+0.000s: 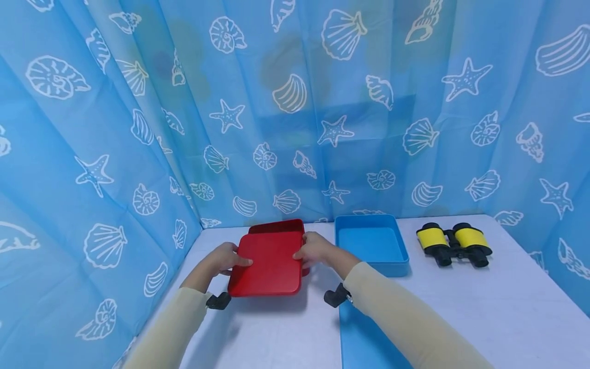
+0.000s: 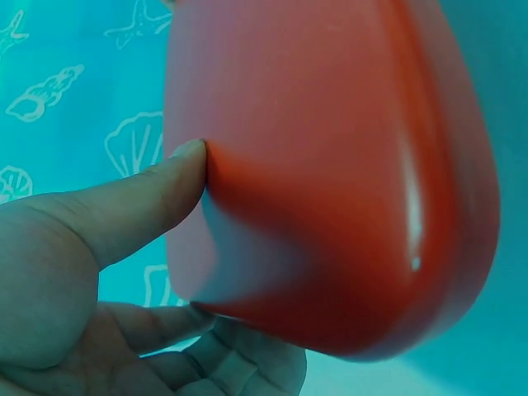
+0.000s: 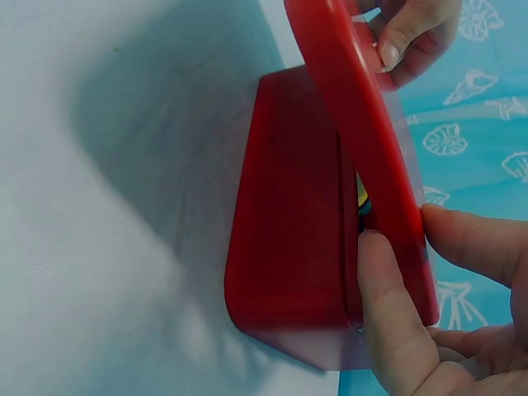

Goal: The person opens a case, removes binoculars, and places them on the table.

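Note:
A red lid (image 1: 269,261) is tilted over a red box (image 1: 276,226), whose back rim shows behind it. My left hand (image 1: 229,259) pinches the lid's left edge, thumb on top and fingers beneath. On the opposite edge, my right hand (image 1: 313,248) pinches the same lid between thumb and fingers. In the right wrist view a gap separates the lid from the red box (image 3: 289,206), and something small and yellow (image 3: 362,192) shows inside it. The rest of the box's inside is hidden by the lid.
An open blue box (image 1: 371,243) stands right of the red one. A blue flat piece (image 1: 369,338) lies in front, partly under my right forearm. Yellow-and-black binoculars (image 1: 454,243) lie at the right. A shell-print curtain (image 1: 286,128) hangs along the table's back and sides.

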A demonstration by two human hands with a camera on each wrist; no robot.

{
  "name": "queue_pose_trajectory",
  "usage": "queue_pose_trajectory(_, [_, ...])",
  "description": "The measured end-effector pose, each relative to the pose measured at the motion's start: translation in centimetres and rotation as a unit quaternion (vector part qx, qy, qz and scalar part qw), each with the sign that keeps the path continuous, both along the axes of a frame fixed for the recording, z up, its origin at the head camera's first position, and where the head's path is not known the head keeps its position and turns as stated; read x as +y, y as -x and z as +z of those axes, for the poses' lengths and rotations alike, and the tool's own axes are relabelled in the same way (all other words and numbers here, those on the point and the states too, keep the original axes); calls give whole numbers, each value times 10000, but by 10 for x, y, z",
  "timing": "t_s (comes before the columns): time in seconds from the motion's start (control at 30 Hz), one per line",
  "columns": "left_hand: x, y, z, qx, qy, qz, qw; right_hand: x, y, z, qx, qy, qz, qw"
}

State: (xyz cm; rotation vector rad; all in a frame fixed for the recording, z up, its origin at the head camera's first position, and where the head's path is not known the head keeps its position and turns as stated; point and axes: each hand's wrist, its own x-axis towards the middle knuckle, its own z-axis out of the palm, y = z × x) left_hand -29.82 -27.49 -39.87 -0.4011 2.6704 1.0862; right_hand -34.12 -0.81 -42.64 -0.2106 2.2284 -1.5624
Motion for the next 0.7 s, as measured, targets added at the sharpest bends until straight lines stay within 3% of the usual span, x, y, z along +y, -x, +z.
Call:
queue_pose_trajectory(0.37, [-5, -22, -1, -18, 231, -131, 9996, 1, -21, -7, -6, 261, 44, 9996])
queue_pose_trajectory(0.7, [-13, -44, -2, 39, 50, -211, 9998, 6, -47, -10, -301, 1034, -226, 9939])
